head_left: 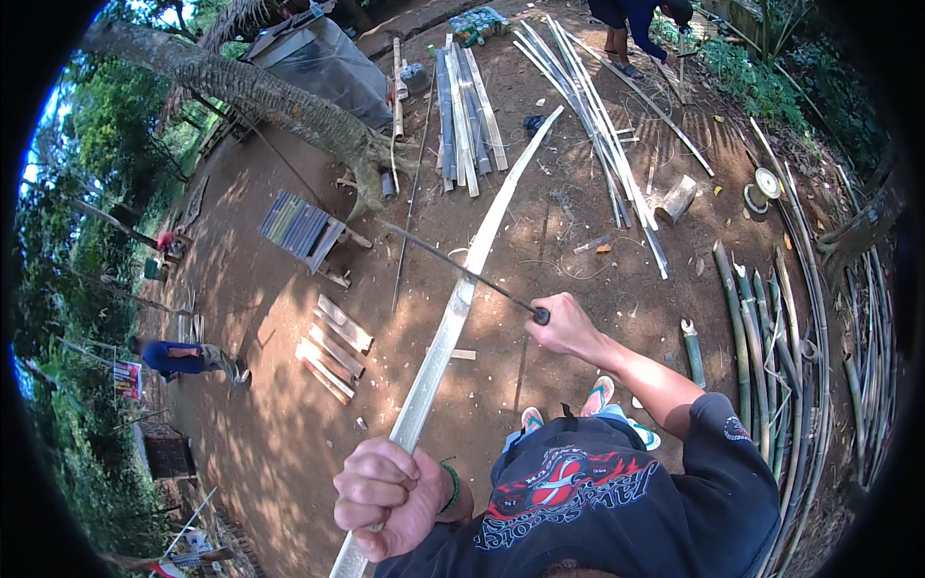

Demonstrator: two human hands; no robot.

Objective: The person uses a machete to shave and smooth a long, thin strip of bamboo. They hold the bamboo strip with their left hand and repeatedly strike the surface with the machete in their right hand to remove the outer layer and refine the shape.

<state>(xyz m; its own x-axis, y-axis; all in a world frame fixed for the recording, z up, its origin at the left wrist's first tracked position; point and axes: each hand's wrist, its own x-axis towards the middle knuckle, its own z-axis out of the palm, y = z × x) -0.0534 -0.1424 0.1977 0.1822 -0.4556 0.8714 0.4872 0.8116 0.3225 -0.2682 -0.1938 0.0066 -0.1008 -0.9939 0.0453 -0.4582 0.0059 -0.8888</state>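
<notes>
My left hand (385,496) is closed in a fist around the near end of a long, pale split bamboo strip (438,361). From there the strip slants up and away to the right, narrowing and bending toward its far tip. In my right hand (564,328) is the dark handle of a machete (429,248), its long, thin blade pointing to the far left. The blade crosses the strip around its middle; whether it cuts in or only lies against it, I cannot tell.
Split bamboo slats (467,120) and long strips (602,125) lie farther off. Short pieces (332,347) rest left, near a small slatted bench (303,229). Green poles (761,337) and a spool (766,183) are right. One person (183,359) stands left; another (631,29) bends over far right.
</notes>
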